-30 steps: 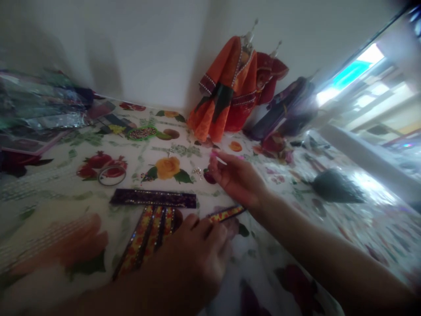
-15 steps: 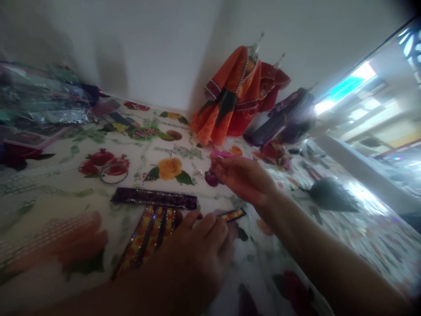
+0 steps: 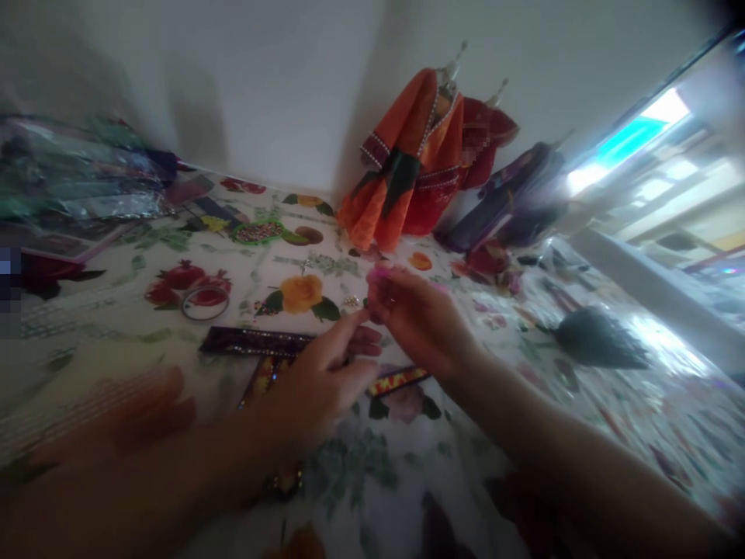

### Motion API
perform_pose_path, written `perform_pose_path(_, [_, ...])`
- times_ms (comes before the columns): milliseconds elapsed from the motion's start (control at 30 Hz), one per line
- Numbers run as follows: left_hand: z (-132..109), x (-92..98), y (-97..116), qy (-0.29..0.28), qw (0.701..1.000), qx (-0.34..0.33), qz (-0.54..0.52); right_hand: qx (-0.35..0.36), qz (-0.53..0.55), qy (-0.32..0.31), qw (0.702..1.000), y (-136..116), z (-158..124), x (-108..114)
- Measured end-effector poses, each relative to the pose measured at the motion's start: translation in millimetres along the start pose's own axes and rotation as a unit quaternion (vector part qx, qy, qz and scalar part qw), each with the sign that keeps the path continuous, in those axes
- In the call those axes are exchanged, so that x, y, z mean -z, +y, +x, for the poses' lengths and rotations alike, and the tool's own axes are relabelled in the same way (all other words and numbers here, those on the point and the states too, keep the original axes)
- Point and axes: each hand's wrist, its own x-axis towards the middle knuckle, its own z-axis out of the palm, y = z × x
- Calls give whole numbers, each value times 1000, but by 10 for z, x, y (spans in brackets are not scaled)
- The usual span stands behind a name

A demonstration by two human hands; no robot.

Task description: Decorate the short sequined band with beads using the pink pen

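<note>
My right hand (image 3: 427, 318) is closed in a pinch on a pink pen-like tool (image 3: 381, 272), mostly hidden by the fingers. My left hand (image 3: 334, 365) is open, fingers stretched toward the right fingertips; whether they touch is unclear. Beneath the left hand lies a dark purple strip (image 3: 250, 341) edged with shiny stones. Yellow-red patterned fabric (image 3: 261, 380) with dark bands is partly covered by the left hand and forearm. A narrow patterned strip (image 3: 400, 380) lies between the hands. Small shiny beads (image 3: 351, 301) sit just beyond the left fingertips.
A green-rimmed dish (image 3: 259, 233) of small beads and a round ring-shaped item (image 3: 205, 303) rest on the flowered tablecloth (image 3: 349, 481). Small orange (image 3: 401, 155) and red garments stand by the wall. Plastic-wrapped items (image 3: 75, 171) are at left, a dark bag (image 3: 599, 338) at right.
My left hand has lifted off the patterned pieces and moved up toward my right hand, its fingers now stretched out. The pink tool shows less than before.
</note>
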Motion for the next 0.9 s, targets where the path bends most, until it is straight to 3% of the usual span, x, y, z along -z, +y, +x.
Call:
perform_pose_path(100, [43,21,54,-12,990,84,-113,9,4,6,1000,28,10,-12])
perform_pose_path(200, [83,43,143,-28,981,127,-147,19,-3,12,1000,44,19,10])
perform_pose_path(533, [110,30,140,-9,952,174,-251,12,-8,27,1000,53,28,106])
perform_pose_path(667, [124,42,161,-39,954,150,-258,-3,6,31,1000,57,4,66])
perform_pose_path(900, [128,59,149,-36,948,150,-280,-52,66,98,992,53,90,52])
